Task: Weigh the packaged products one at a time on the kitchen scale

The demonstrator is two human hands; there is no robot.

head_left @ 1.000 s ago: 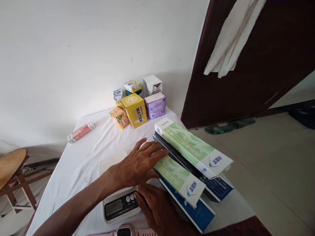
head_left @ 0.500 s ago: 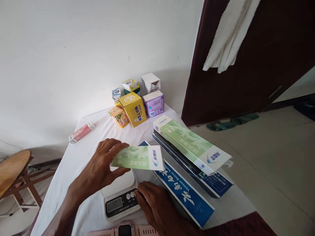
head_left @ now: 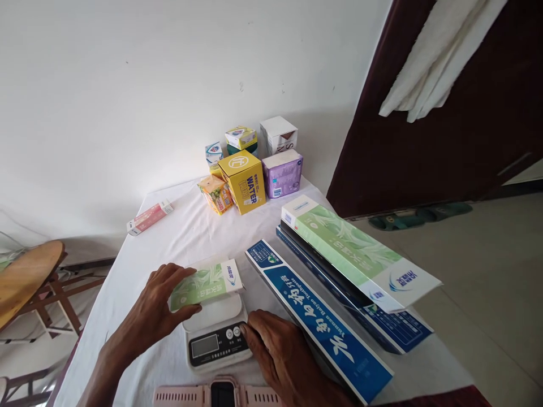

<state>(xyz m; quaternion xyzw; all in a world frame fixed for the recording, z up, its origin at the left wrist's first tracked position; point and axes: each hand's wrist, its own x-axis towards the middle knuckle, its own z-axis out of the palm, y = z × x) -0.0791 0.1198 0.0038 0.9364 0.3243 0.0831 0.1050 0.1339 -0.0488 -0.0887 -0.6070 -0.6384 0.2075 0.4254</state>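
My left hand (head_left: 163,302) is closed on a green and white toothpaste box (head_left: 207,284), thumb on the near side and fingers over the far side. The box lies flat over the far part of a white kitchen scale (head_left: 227,315); whether it touches the plate I cannot tell. At the scale's front right corner is my right hand (head_left: 282,345), its fingers curled together and a fingertip by the buttons. The scale's display (head_left: 205,345) looks blank. Close to the right hand lies a long blue toothpaste box (head_left: 318,319).
A larger green box (head_left: 352,249) rests on a dark blue box (head_left: 394,333) at the right. Behind stand a yellow box (head_left: 244,181), a purple pack (head_left: 283,175), and a white box (head_left: 279,134). A pink box (head_left: 150,217) lies left. A pink-strapped watch (head_left: 223,393) is in front.
My left hand has lowered the green box and drawn it leftward over the scale. My right hand stays at the scale's corner. The whole view has shifted slightly.
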